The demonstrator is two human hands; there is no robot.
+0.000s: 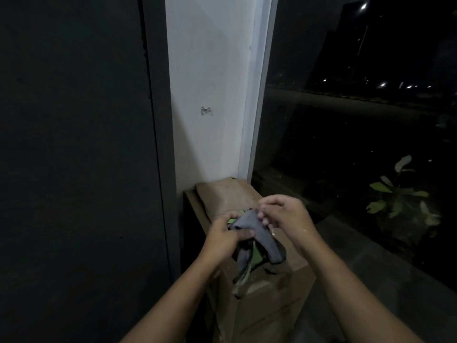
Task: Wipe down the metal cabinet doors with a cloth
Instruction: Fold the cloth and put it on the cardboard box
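A grey cloth [262, 241] with green patches hangs bunched between both hands at the lower middle of the head view. My left hand [223, 235] grips its left side with curled fingers. My right hand [284, 214] pinches its upper edge with the fingertips. The dark metal cabinet door [74, 144] fills the left side, its vertical edge running beside the white wall. Neither hand touches the door.
A brown cardboard box [267, 293] stands under my hands against the white wall strip [210, 95]. A dark window [358, 120] fills the right, with a leafy plant [400, 194] behind the glass and a grey sill below it.
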